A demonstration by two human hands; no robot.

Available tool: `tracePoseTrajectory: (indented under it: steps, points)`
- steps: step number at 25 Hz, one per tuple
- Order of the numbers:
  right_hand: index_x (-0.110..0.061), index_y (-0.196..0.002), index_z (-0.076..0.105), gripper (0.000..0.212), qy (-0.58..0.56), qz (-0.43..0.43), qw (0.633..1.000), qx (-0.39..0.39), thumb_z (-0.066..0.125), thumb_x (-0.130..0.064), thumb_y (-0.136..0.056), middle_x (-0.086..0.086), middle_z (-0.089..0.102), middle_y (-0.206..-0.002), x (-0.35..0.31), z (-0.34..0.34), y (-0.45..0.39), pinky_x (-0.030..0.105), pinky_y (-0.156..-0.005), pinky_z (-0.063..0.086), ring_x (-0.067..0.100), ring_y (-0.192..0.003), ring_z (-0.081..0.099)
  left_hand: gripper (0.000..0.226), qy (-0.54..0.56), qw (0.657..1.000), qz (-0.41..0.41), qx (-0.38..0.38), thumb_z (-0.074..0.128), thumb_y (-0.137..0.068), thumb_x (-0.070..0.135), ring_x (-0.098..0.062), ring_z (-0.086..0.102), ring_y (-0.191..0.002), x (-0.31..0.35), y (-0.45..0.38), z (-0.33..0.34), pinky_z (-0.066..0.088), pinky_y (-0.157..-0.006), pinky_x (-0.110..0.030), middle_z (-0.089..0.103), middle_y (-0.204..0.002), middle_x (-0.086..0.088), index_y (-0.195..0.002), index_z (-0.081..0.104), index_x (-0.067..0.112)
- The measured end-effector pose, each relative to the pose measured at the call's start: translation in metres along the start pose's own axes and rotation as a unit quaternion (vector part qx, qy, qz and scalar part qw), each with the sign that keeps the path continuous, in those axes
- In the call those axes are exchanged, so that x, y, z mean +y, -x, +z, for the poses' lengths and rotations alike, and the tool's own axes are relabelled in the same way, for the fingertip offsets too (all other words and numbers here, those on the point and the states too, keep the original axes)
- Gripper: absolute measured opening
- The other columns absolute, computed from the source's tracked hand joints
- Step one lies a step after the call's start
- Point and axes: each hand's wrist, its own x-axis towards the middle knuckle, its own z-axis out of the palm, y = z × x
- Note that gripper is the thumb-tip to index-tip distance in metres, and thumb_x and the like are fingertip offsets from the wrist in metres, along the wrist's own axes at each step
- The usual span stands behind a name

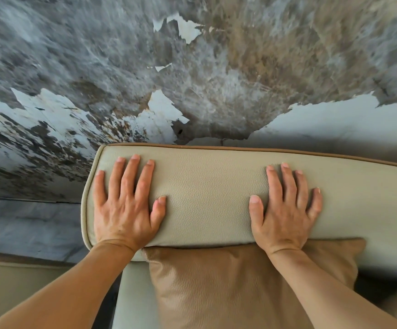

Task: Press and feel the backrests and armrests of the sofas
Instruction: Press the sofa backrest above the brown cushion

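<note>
A beige leather sofa backrest with brown piping runs across the middle of the head view. My left hand lies flat on its left end, palm down, fingers spread. My right hand lies flat on it further right, fingers spread too. Neither hand holds anything. A brown leather cushion leans against the backrest below, partly under my right wrist.
Behind the backrest rises a wall with peeling grey and white paint. A second beige sofa part shows at the lower left, with a dark gap between it and this sofa. The sofa seat sits left of the cushion.
</note>
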Motion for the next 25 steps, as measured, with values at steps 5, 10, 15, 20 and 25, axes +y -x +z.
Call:
tracePoseTrajectory:
  steps: [5, 10, 15, 20, 25]
  points:
    - [-0.022, -0.144, 0.038, 0.063, -0.001, 0.002, 1.000, 0.003, 0.023, -0.055, -0.092, 0.008, 0.039, -0.152, 0.001, 0.004, -0.003, 0.055, -0.114, 0.011, 0.031, -0.141, 0.029, 0.068, 0.000, 1.000, 0.001, 0.002, 0.028, -0.089, 0.054, -0.035, 0.031, -0.140, 0.001, -0.005, 0.003, 0.013, -0.116, -0.056, 0.039, -0.150, -0.014, -0.146, 0.036, 0.016]
    - [-0.023, -0.145, 0.038, 0.063, -0.004, 0.001, 1.000, 0.008, 0.026, -0.054, -0.091, 0.007, 0.038, -0.152, 0.000, 0.006, -0.004, 0.055, -0.114, 0.011, 0.030, -0.141, 0.028, 0.068, 0.005, 1.000, -0.001, 0.005, 0.029, -0.089, 0.054, -0.035, 0.030, -0.140, 0.002, -0.007, 0.005, 0.011, -0.116, -0.055, 0.038, -0.150, -0.013, -0.146, 0.036, 0.016]
    - [-0.022, -0.145, 0.038, 0.064, -0.005, 0.003, 1.000, 0.011, 0.024, -0.055, -0.092, 0.007, 0.038, -0.152, 0.001, 0.007, -0.005, 0.055, -0.114, 0.011, 0.030, -0.142, 0.027, 0.068, 0.002, 1.000, 0.002, 0.006, 0.029, -0.089, 0.053, -0.035, 0.031, -0.140, 0.001, -0.009, 0.005, 0.012, -0.116, -0.056, 0.038, -0.150, -0.014, -0.146, 0.036, 0.016]
    - [-0.022, -0.144, 0.038, 0.063, -0.011, 0.003, 1.000, 0.015, 0.028, -0.054, -0.091, 0.008, 0.040, -0.151, 0.001, 0.010, -0.010, 0.055, -0.114, 0.011, 0.030, -0.142, 0.027, 0.068, -0.002, 1.000, 0.006, 0.007, 0.028, -0.089, 0.054, -0.034, 0.030, -0.140, 0.001, -0.014, 0.010, 0.011, -0.116, -0.055, 0.037, -0.151, -0.013, -0.146, 0.034, 0.017]
    - [-0.021, -0.144, 0.038, 0.063, -0.011, 0.005, 1.000, 0.015, 0.028, -0.053, -0.090, 0.008, 0.039, -0.152, 0.001, 0.012, -0.014, 0.056, -0.114, 0.012, 0.030, -0.142, 0.027, 0.067, -0.001, 1.000, 0.009, 0.011, 0.027, -0.090, 0.054, -0.034, 0.030, -0.140, 0.002, -0.020, 0.012, 0.014, -0.115, -0.057, 0.038, -0.150, -0.013, -0.146, 0.035, 0.017]
